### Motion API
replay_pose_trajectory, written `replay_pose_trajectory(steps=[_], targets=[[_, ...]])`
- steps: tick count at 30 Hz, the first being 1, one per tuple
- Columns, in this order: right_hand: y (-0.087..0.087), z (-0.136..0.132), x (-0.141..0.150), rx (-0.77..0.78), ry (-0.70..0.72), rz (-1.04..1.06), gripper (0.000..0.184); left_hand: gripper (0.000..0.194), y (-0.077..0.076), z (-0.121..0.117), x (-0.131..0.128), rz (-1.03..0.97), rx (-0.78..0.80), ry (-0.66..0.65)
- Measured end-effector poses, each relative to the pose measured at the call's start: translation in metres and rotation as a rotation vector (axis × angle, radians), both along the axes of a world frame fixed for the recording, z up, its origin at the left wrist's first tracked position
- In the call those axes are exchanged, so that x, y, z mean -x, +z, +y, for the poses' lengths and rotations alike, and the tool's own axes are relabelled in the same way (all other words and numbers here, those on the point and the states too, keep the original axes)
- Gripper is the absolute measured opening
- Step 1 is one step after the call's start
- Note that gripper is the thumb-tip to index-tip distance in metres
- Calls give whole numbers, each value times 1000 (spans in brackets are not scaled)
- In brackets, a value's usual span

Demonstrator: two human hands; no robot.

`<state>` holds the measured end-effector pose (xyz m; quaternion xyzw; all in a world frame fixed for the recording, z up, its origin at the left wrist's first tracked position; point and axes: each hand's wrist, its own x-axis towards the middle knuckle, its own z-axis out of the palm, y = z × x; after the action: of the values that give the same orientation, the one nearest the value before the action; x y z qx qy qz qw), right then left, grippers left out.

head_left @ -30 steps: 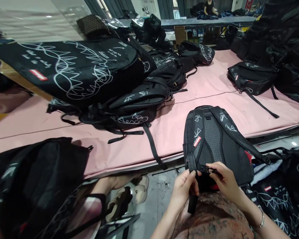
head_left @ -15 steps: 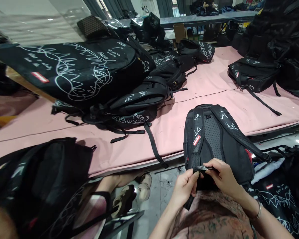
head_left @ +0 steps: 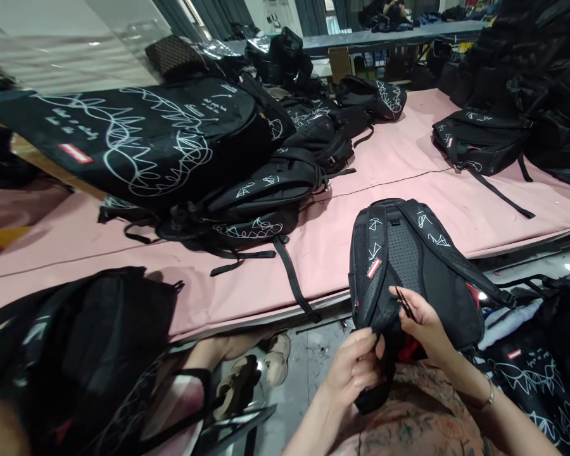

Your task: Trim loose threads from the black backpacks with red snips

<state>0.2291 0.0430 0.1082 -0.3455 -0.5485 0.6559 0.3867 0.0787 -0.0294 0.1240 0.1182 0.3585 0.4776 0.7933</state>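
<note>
A black backpack (head_left: pixel 411 266) with white scribble print and a small red label lies back-side up at the near edge of the pink table, its bottom hanging over my lap. My left hand (head_left: pixel 354 370) is closed around the backpack's lower left corner and a strap end. My right hand (head_left: pixel 420 320) rests on the backpack's lower back panel, fingers pinched on a small thin black tool (head_left: pixel 403 303), which looks like snips.
The pink table (head_left: pixel 399 171) carries a pile of black printed backpacks (head_left: pixel 180 142) at left and centre, another backpack (head_left: pixel 479 142) at right, and a dark heap far right. A black bag (head_left: pixel 76 342) lies at my near left. Someone's shoes (head_left: pixel 261 370) show under the table.
My right hand has lifted from the strap end onto the lower back panel, still pinching the tool. My left hand slid down and wrapped round the backpack's bottom corner.
</note>
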Motion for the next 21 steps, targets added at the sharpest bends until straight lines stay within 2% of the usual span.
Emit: replay_pose_trajectory(steps=[2,4,5,7,9,11,14,17,21], targets=[[-1,-1,6,156,57,66,41,31,-4,-1,-5,-31,24,-99],[-3,0,11,268,11,58,35,34,-8,-2,-10,57,-4,-130],[-5,0,13,308,-46,37,36,35,-10,-2,-12,169,-41,-99],[-8,2,15,346,-149,-23,38,35,-13,-2,-14,514,-137,46],[-13,4,16,321,-182,-87,38,28,-14,-3,-12,840,-208,192],[-15,5,15,207,-179,-166,32,22,-14,-3,-9,927,-181,240],[-14,2,9,-69,-219,-292,18,24,-12,-4,-5,718,-25,234],[-8,-2,-1,-390,-278,-421,19,24,-8,-4,-3,595,62,319],[-6,-4,-16,-789,-186,-550,17,27,-3,-2,-2,588,71,373]])
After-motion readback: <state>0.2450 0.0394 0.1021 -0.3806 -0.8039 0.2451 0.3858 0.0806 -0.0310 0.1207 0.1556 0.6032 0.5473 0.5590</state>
